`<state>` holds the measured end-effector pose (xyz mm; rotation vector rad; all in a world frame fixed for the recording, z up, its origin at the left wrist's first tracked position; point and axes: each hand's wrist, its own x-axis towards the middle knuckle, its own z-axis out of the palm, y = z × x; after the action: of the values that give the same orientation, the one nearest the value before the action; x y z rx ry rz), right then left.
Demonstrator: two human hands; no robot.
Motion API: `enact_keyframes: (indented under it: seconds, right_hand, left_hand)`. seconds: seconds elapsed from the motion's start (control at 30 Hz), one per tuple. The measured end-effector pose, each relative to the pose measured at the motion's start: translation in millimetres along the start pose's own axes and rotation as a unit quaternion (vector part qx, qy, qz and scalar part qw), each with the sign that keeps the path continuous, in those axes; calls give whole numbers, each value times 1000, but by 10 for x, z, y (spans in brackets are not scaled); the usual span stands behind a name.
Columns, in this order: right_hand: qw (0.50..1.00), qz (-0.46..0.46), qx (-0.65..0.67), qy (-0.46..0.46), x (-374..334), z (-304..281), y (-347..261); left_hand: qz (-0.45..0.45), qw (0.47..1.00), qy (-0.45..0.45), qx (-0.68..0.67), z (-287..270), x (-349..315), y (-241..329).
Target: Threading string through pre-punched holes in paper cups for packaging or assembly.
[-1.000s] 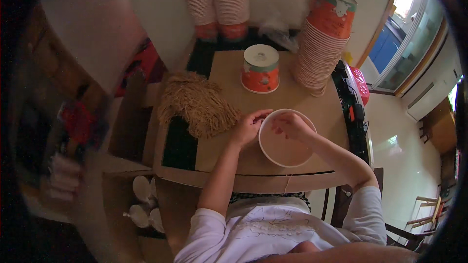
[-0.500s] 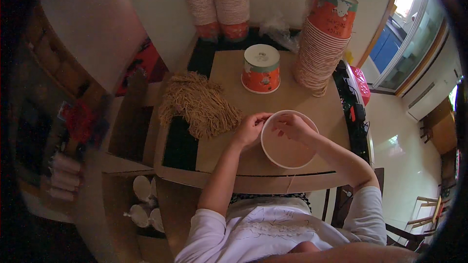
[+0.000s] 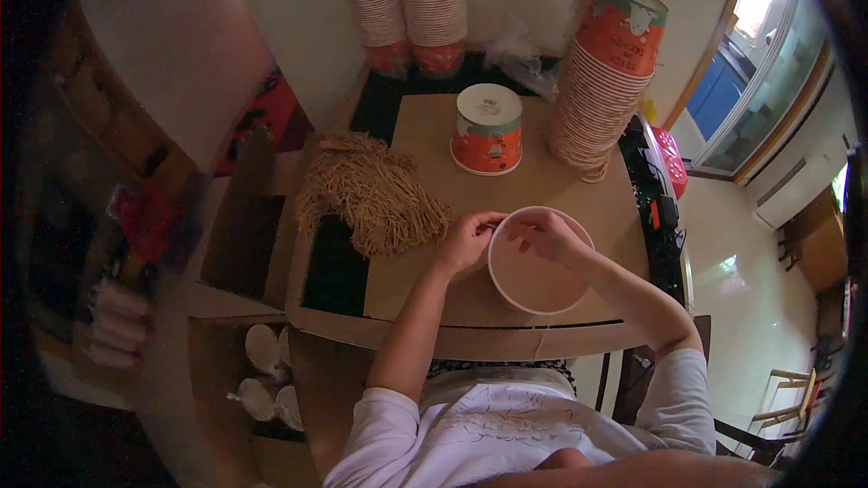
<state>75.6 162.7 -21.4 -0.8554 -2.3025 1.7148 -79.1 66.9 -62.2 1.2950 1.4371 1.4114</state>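
1. Both hands, the left hand [image 3: 468, 242] and the right hand [image 3: 549, 240], are at one paper bucket [image 3: 544, 289], apart from each other.
2. The left hand curls beside the bucket's left side, outside the rim; its fingertips are too dim to show clearly, so I cannot tell whether they pinch anything.
3. The right hand reaches over the rim, fingers bent inside (what they hold, if anything, I cannot tell).
4. That bucket sits mouth up near the front edge of the counter [image 3: 434, 294]; its outer wall is mostly hidden.
5. Farther back stands an upside-down bucket [image 3: 488, 150], orange and green with pale drawings; the small dark print on its white base is too fine to read.
6. To its right leans a tall stack [image 3: 599, 113] of nested buckets; dark lettering, inverted and blurred, runs across the topmost orange band.
7. Two more stacks, a left one [image 3: 372, 4] and a right one [image 3: 433, 4], stand by the wall, their upper ends cut off by the picture's edge.
8. A twine bundle [image 3: 372, 197] lies left of the hands, its separate strands hard to tell apart.
9. White rounded things [image 3: 263, 350] at lower left are partly hidden.
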Motion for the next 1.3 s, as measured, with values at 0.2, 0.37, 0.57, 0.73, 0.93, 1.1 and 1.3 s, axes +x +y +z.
enact_keyframes:
  seconds: [0.2,0.37,0.57,0.73,0.93,1.1,1.3]
  right_hand:
    - [999,-29,-27,1,-1,16,22]
    - [999,-29,-37,4,73,30,119]
    - [998,-64,-19,-3,150,9,266]
    - [998,2,-44,-36,-56,-61,-2]
    - [987,-71,-137,-52,-791,-102,-922]
    - [885,-336,-299,-122,-671,623,-838]
    - [554,-295,-757,-180,-70,863,-1388]
  left_hand:
    - [10,1000,-1,3,-13,-3,-47]
    - [20,999,10,37,-19,8,-95]
    - [-13,995,37,90,6,29,26]
    - [30,992,48,110,-16,39,-58]
    - [-179,975,52,-120,-194,11,-138]
    - [-246,947,-21,-207,-186,124,7]
    - [-252,908,-40,-332,-302,-99,-16]
